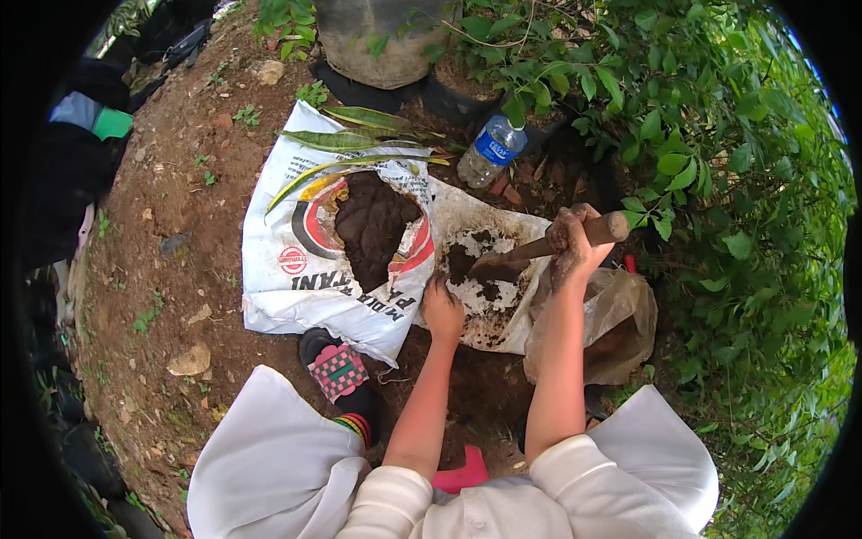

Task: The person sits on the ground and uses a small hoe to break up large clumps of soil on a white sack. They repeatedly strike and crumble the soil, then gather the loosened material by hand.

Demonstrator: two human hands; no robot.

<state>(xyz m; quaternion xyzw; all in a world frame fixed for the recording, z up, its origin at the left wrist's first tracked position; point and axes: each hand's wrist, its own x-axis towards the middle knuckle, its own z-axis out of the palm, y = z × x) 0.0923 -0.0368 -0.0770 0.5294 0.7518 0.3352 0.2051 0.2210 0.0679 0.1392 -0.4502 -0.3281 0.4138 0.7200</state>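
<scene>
My right hand (571, 246) is closed around the wooden handle of a hand trowel (525, 255), whose soil-covered blade points left onto dark soil lying on a dirty white sack (498, 310). My left hand (443, 311) rests at that sack's left edge, beside a printed white potting-mix bag (269, 229); its fingertips are partly hidden and I cannot tell whether they grip the edge. Dark moist soil (377, 222) shows through the torn opening of the bag. Long snake plant leaves (343, 140) lie across the bag's top.
A plastic bottle (491, 151) stands behind the sack, near a large planter (387, 40). Leafy shrubs (734, 168) crowd the right side. A cloudy plastic bag (623, 320) lies by my right forearm. Another person's dark clothing (67, 168) shows at far left, beyond stony ground.
</scene>
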